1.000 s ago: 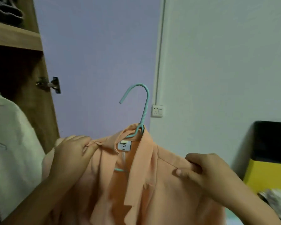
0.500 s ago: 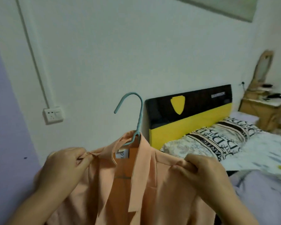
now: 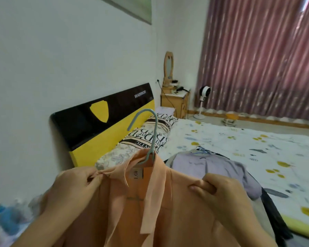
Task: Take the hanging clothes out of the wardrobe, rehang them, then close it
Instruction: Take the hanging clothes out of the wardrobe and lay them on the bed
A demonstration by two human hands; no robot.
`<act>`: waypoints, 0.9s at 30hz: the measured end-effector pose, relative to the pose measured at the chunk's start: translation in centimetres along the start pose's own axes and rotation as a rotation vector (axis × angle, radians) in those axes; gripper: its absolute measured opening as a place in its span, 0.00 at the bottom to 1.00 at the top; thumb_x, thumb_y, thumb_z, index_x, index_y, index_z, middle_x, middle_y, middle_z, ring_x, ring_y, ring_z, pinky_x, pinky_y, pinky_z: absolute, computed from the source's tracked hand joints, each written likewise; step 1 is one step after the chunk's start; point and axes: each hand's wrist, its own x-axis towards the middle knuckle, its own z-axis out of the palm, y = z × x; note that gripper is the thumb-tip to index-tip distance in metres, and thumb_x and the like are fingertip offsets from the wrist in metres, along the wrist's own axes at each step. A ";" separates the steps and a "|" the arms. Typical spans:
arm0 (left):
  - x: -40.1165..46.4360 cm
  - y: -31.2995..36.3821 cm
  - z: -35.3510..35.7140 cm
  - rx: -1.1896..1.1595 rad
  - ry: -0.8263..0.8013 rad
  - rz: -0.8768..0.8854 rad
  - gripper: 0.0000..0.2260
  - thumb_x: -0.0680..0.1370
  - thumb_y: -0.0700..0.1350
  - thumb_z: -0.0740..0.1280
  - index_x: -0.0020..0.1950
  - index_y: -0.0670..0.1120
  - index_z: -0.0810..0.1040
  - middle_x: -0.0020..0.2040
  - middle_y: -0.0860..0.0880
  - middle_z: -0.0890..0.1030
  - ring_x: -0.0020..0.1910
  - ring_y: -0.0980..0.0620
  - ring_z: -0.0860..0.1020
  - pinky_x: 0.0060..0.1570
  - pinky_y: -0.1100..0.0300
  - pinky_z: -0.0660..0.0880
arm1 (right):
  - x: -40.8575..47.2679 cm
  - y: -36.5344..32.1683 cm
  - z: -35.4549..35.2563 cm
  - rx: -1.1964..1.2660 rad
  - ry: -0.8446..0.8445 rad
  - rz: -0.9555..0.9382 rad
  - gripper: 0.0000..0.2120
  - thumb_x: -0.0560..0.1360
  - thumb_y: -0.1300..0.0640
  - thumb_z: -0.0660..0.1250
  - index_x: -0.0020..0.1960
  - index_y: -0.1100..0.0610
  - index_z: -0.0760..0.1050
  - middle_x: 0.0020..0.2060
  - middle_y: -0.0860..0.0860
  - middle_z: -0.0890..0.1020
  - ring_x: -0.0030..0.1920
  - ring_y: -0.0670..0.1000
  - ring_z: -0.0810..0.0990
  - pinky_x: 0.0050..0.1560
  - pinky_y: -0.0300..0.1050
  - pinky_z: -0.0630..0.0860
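Dim daylight through curtain (image 3: 260, 56); motion-blurred, edges warped.

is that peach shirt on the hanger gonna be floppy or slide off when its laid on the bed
Probably floppy: the thin peach fabric shirt bunches where the left hand and right hand pinch its shoulders. It looks light. Its collar sits loosely on the pale blue wire hanger, so it may shift.

Peach blouse (image 3: 168, 211) on teal hanger (image 3: 154, 138), held upright
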 end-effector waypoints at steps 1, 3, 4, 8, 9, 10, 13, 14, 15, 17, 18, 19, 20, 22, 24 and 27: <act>0.8 0.9 1.3 -0.017 -0.011 0.012 0.13 0.68 0.50 0.63 0.25 0.45 0.71 0.22 0.49 0.71 0.26 0.45 0.71 0.27 0.64 0.59 | 0.1 1.2 -0.4 -0.019 0.004 0.028 0.22 0.62 0.39 0.66 0.24 0.48 0.56 0.21 0.46 0.69 0.25 0.43 0.68 0.28 0.37 0.60; 2.6 2.9 3.8 -0.064 -0.038 0.021 0.17 0.72 0.46 0.69 0.24 0.47 0.68 0.23 0.49 0.71 0.27 0.46 0.71 0.27 0.62 0.59 | 0.6 3.7 -1.3 -0.045 0.017 0.062 0.24 0.65 0.41 0.70 0.25 0.49 0.59 0.19 0.48 0.66 0.24 0.44 0.65 0.28 0.37 0.59; 3.4 4.0 5.1 -0.082 -0.049 0.029 0.20 0.71 0.43 0.70 0.24 0.50 0.65 0.23 0.49 0.69 0.27 0.47 0.70 0.27 0.60 0.59 | 1.0 4.9 -1.7 -0.059 0.038 0.069 0.24 0.66 0.43 0.72 0.25 0.50 0.60 0.18 0.47 0.64 0.24 0.44 0.65 0.28 0.37 0.59; 7.1 8.6 10.1 -0.126 -0.097 0.039 0.24 0.72 0.42 0.71 0.24 0.52 0.59 0.23 0.50 0.68 0.27 0.51 0.67 0.27 0.59 0.56 | 2.9 9.7 -3.5 -0.116 0.023 0.185 0.24 0.66 0.47 0.74 0.26 0.51 0.60 0.20 0.46 0.64 0.26 0.46 0.66 0.29 0.39 0.61; 7.9 9.7 11.3 -0.139 -0.108 0.033 0.23 0.72 0.43 0.70 0.24 0.51 0.60 0.23 0.49 0.68 0.27 0.51 0.68 0.27 0.59 0.56 | 3.5 10.9 -3.8 -0.123 0.042 0.190 0.25 0.65 0.48 0.75 0.25 0.51 0.60 0.20 0.46 0.64 0.26 0.44 0.65 0.29 0.39 0.61; 8.7 10.6 12.4 -0.152 -0.121 0.023 0.22 0.72 0.43 0.70 0.24 0.50 0.61 0.23 0.49 0.69 0.27 0.50 0.68 0.27 0.59 0.56 | 4.0 12.3 -4.0 -0.135 0.067 0.189 0.25 0.64 0.48 0.76 0.25 0.51 0.59 0.19 0.46 0.64 0.25 0.44 0.65 0.29 0.39 0.61; 10.8 12.9 15.5 -0.172 -0.152 -0.012 0.18 0.73 0.45 0.69 0.26 0.46 0.67 0.24 0.48 0.71 0.29 0.50 0.71 0.28 0.59 0.59 | 5.9 15.6 -4.5 -0.172 0.060 0.226 0.25 0.65 0.47 0.75 0.25 0.51 0.59 0.19 0.47 0.65 0.28 0.49 0.67 0.29 0.39 0.61; 11.4 13.5 16.4 -0.176 -0.162 -0.026 0.18 0.73 0.45 0.69 0.26 0.46 0.67 0.24 0.48 0.71 0.29 0.50 0.71 0.28 0.58 0.59 | 6.6 16.6 -4.5 -0.178 0.048 0.232 0.25 0.66 0.46 0.74 0.25 0.52 0.59 0.20 0.47 0.65 0.29 0.50 0.67 0.29 0.40 0.61; 12.0 14.1 17.4 -0.186 -0.171 -0.039 0.19 0.74 0.46 0.68 0.26 0.47 0.66 0.24 0.49 0.70 0.29 0.50 0.71 0.28 0.58 0.59 | 7.3 17.5 -4.5 -0.182 0.045 0.231 0.25 0.66 0.46 0.74 0.26 0.52 0.59 0.21 0.47 0.66 0.29 0.50 0.67 0.29 0.39 0.60; 13.4 15.2 19.2 -0.221 -0.181 -0.051 0.20 0.74 0.45 0.68 0.25 0.49 0.63 0.24 0.49 0.69 0.28 0.50 0.70 0.28 0.58 0.59 | 8.7 19.3 -4.3 -0.179 0.051 0.224 0.25 0.67 0.47 0.73 0.25 0.52 0.59 0.21 0.47 0.65 0.27 0.47 0.66 0.29 0.37 0.59; 14.1 15.6 20.0 -0.236 -0.191 -0.054 0.20 0.74 0.45 0.68 0.25 0.49 0.63 0.23 0.49 0.69 0.28 0.49 0.70 0.28 0.58 0.59 | 9.6 20.0 -4.1 -0.177 0.040 0.233 0.24 0.68 0.47 0.73 0.26 0.51 0.60 0.21 0.47 0.65 0.28 0.46 0.66 0.29 0.35 0.59; 15.0 15.9 20.9 -0.247 -0.206 -0.061 0.20 0.74 0.45 0.68 0.25 0.49 0.63 0.23 0.49 0.69 0.28 0.49 0.70 0.28 0.58 0.59 | 10.4 20.7 -3.9 -0.182 0.021 0.247 0.23 0.68 0.46 0.72 0.26 0.51 0.61 0.22 0.46 0.67 0.29 0.46 0.66 0.30 0.35 0.60; 15.9 16.0 21.9 -0.257 -0.221 -0.070 0.20 0.74 0.45 0.68 0.25 0.49 0.63 0.23 0.49 0.69 0.28 0.49 0.70 0.29 0.58 0.60 | 11.4 21.3 -3.6 -0.189 0.002 0.262 0.21 0.69 0.45 0.71 0.28 0.52 0.63 0.23 0.46 0.68 0.31 0.47 0.67 0.31 0.35 0.61; 17.9 16.1 24.0 -0.277 -0.244 -0.082 0.20 0.74 0.46 0.67 0.25 0.49 0.64 0.23 0.49 0.69 0.29 0.49 0.71 0.29 0.58 0.61 | 13.5 22.7 -2.9 -0.210 -0.015 0.285 0.19 0.69 0.44 0.70 0.30 0.52 0.65 0.25 0.45 0.69 0.34 0.48 0.69 0.32 0.34 0.61; 20.2 16.2 26.3 -0.291 -0.254 -0.072 0.19 0.75 0.47 0.67 0.25 0.49 0.65 0.23 0.50 0.70 0.29 0.49 0.72 0.29 0.58 0.61 | 15.8 24.1 -1.7 -0.202 -0.010 0.305 0.20 0.69 0.46 0.71 0.28 0.51 0.64 0.24 0.46 0.69 0.32 0.48 0.69 0.31 0.35 0.60; 24.3 16.4 30.0 -0.317 -0.269 -0.049 0.20 0.75 0.47 0.66 0.26 0.48 0.63 0.23 0.50 0.68 0.27 0.50 0.69 0.28 0.57 0.59 | 19.2 26.6 0.6 -0.189 0.020 0.344 0.22 0.69 0.48 0.73 0.27 0.50 0.62 0.23 0.46 0.68 0.29 0.46 0.67 0.31 0.38 0.60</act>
